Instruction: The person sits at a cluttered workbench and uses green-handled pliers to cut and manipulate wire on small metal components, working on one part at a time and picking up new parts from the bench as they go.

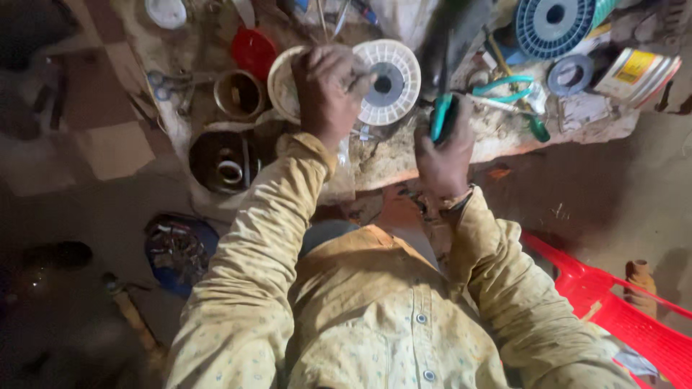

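From the head camera I see my left hand (328, 90) resting on top of a white plastic spool (386, 81), fingers curled over its rim; the spool lies near the front edge of the worktop (504, 137). My right hand (443, 155) is closed around a tool with a teal handle (441, 115), just beside the spool, at the same front edge. The tool's working end is dark and blurred, so I cannot tell its kind. Behind it lies a blue spool (555, 21) at the far right part. A brass ring (239, 94) sits toward the left edge, with a red lid (252, 50) behind it. A red plastic chair (627, 310) stands on the floor at my right.
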Available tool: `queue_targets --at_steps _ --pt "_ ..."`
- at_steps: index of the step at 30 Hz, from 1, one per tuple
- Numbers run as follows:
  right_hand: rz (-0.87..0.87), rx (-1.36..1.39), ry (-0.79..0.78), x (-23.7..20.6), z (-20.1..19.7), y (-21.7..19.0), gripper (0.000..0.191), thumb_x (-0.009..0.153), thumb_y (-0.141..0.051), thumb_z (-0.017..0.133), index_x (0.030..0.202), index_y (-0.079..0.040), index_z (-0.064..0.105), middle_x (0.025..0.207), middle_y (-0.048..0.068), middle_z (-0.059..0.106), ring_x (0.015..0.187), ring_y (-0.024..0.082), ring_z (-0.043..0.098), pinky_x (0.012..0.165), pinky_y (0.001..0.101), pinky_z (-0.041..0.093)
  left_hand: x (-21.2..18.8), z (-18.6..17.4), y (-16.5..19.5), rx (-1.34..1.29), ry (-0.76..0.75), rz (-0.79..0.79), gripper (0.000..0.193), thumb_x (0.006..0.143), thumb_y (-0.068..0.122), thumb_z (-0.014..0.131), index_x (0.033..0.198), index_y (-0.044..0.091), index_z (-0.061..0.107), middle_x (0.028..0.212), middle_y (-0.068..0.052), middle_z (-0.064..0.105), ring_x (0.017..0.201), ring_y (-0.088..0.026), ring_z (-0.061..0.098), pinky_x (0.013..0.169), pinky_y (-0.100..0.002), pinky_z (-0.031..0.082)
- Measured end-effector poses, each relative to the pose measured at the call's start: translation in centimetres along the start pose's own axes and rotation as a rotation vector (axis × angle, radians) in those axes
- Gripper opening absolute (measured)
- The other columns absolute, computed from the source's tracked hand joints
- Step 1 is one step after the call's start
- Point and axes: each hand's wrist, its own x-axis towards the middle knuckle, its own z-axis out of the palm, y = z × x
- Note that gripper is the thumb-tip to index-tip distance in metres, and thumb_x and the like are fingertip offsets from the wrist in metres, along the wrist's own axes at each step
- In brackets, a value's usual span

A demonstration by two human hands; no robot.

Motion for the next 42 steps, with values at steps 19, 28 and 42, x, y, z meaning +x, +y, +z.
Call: queue_targets --at_steps 19,28,42 --pt "0.285 -0.328 -0.276 2.0 0.5 -1.2 0.055 0.084 -0.014 0.08 0.128 -0.008 0.048 0.093 0.015 0.071 0.078 0.034 0.073 0.066 0.0423 0.057 0.8 0.7 0.0 0.131 0.082 0.335 0.016 0.083 0.014 0.091 0.088 0.013 0.075 0.103 0.002 0.069 0.111 -0.02 0.061 0.104 -0.045 0.039" --pt "-0.016 -0.369 -0.191 2.1 0.4 -0.5 0.052 0.086 -0.01 0.077 0.129 -0.006 0.048 0.095 0.018 0.069 0.08 0.042 0.069 0.069 0.0501 0.054 0.6 0.7 -0.1 0.147 0.058 0.339 0.016 0.086 0.016 0.087 0.088 0.011 0.072 0.104 -0.002 0.07 0.115 -0.022 0.062 0.105 -0.045 0.039" --pt "-0.176 -0.297 -0.042 2.1 0.6 0.3 0.051 0.091 -0.006 0.076 0.132 -0.007 0.044 0.107 0.02 0.068 0.089 0.04 0.07 0.072 0.048 0.057 0.7 1.4 -0.1 0.165 0.07 0.309 0.015 0.09 0.021 0.085 0.093 0.012 0.073 0.11 -0.007 0.071 0.112 -0.024 0.06 0.107 -0.046 0.037"
